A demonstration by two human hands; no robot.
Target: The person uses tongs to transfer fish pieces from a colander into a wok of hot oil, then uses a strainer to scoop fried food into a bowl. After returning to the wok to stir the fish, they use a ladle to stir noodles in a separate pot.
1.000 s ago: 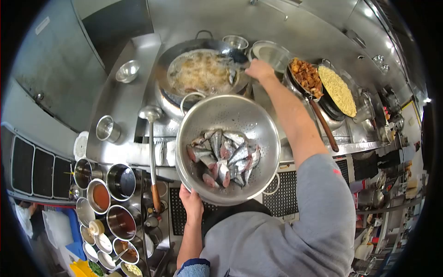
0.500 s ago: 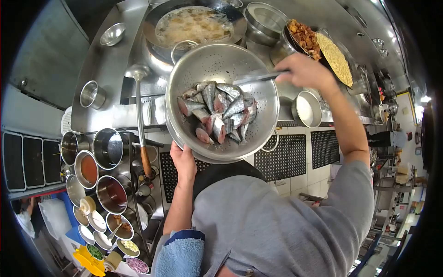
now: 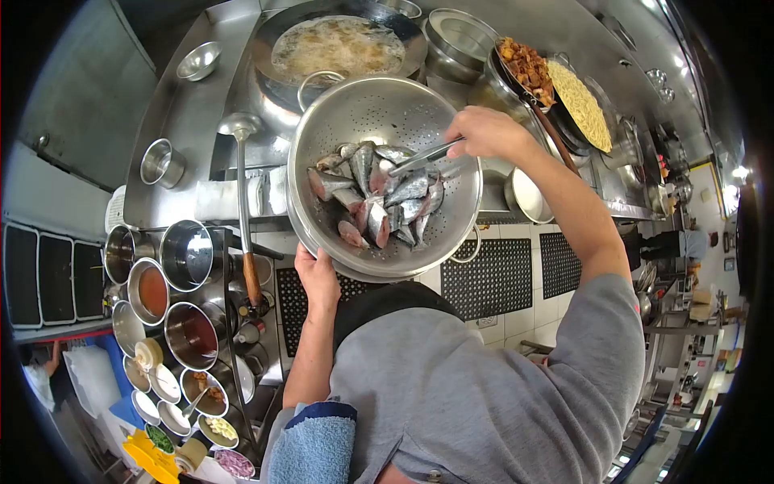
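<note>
A large metal colander point(image 3: 339, 121) holds several raw fish pieces point(image 3: 411, 187) with silvery skin and pink cut ends. At its lower left rim, my left hand point(image 3: 318, 278) grips the edge, thumb on top and fingers hidden underneath. Metal tongs point(image 3: 431, 155) are in my right hand point(image 3: 486, 133), which is closed over the colander's right side. Their tips reach down among the upper fish pieces. Just behind the colander, a wok point(image 3: 262, 48) contains bubbling oil point(image 3: 339, 50).
A long-handled ladle point(image 3: 243, 177) lies left of the colander. Pots of sauce point(image 3: 192, 335) and small bowls of toppings point(image 3: 219, 430) crowd the lower left. Fried pieces point(image 3: 526, 68) and noodles point(image 3: 579, 105) sit at the back right. Left of the wok stands a metal bowl point(image 3: 198, 61).
My right hand has moved left and down, bringing the tongs from above the colander to the fish. The colander has shifted slightly left, with my left hand still on its rim.
</note>
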